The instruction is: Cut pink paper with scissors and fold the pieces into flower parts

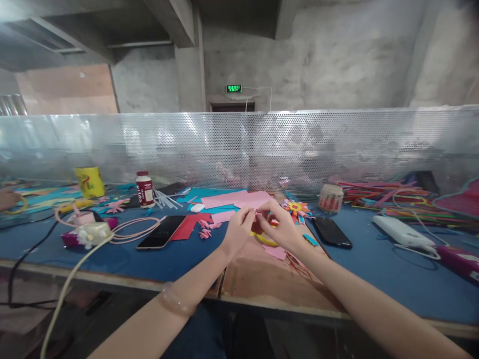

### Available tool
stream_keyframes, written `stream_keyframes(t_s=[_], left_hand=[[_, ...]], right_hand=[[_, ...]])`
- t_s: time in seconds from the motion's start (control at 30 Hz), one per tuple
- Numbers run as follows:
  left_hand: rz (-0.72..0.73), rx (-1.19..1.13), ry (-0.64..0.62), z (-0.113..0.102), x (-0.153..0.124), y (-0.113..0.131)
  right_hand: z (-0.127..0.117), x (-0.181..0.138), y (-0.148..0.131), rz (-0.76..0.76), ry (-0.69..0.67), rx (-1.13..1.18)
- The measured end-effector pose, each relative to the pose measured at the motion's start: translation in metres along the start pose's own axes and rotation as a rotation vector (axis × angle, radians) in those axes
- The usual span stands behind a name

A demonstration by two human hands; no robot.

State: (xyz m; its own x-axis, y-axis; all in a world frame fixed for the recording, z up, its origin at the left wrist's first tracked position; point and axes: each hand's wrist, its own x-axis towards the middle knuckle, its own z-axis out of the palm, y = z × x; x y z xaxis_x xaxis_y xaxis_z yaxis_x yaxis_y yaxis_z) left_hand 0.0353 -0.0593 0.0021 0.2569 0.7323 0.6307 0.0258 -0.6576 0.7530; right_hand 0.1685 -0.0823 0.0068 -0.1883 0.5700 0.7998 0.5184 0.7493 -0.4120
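My left hand (239, 227) and my right hand (277, 222) meet over the wooden board, fingertips pinched together. Between them is a small pink piece (257, 213), likely foam or paper, mostly covered by the fingers. Under my right hand lies a yellow ring (266, 240), partly hidden. Pink sheets (224, 198) lie just beyond my hands, on a blue sheet. To the left are a red sheet (186, 228) and small pink cut pieces (205, 232). An orange and pink flower (295, 207) sits right of my right hand. Pink scraps (276, 252) lie below it.
Phones lie on both sides, one left (161, 232) and one right (331, 232). A Costa bottle (144, 190), yellow cup (89, 182), power strip (87, 235) with cables, jar (331, 198), colored strips (381, 197) and white power bank (402, 232) stand around. Another person's hand (8, 199) is far left.
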Motion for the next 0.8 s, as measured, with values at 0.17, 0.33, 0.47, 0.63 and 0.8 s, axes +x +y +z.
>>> stream_keyframes(t_s=[0.17, 0.33, 0.47, 0.63, 0.8], left_hand=[[0.025, 0.031, 0.011, -0.0009, -0.0014, 0.0014], [0.030, 0.045, -0.004, -0.0018, -0.0016, -0.0002], [0.043, 0.063, -0.015, -0.0024, -0.0019, -0.0016], [0.036, 0.060, -0.016, -0.0026, -0.0030, -0.0002], [0.053, 0.087, -0.010, -0.0025, -0.0038, 0.0005]], right_hand=[[-0.0011, 0.0014, -0.0027, 0.010, 0.017, 0.049], [-0.0032, 0.0028, -0.0021, 0.096, -0.025, 0.187], [-0.0066, 0.0051, -0.0011, 0.191, -0.053, 0.289], [-0.0098, 0.0075, -0.0048, 0.230, -0.071, 0.322], [-0.0089, 0.0068, -0.0055, 0.231, -0.075, 0.359]])
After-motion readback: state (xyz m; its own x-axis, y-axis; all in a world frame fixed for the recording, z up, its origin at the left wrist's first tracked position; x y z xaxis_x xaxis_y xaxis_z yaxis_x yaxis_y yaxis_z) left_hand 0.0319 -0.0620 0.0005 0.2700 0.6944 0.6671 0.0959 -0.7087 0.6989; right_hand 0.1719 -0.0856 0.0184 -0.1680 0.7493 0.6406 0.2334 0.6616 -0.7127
